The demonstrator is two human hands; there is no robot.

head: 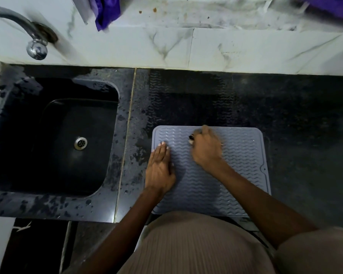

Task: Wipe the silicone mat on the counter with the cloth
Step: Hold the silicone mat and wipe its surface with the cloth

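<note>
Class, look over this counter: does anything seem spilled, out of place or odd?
Yes. Behind the mat the counter carries a damp wavy print matching the mat's ridges, as if the mat once lay there. Water blotches spot the ledge in front of the sink. Brown specks stain the white wall ledge.

Camera: one head-worn wide-angle view
Direction: forward and steeply down onto the counter [285, 115]
Range: close, arms reach in from the bottom edge
Coverage: sink [53, 135] at left, mat [236, 175] at centre, tiled wall [206, 50] along the top
Distortion: straight edges bow near the borders
Shared views: none, single camera
</note>
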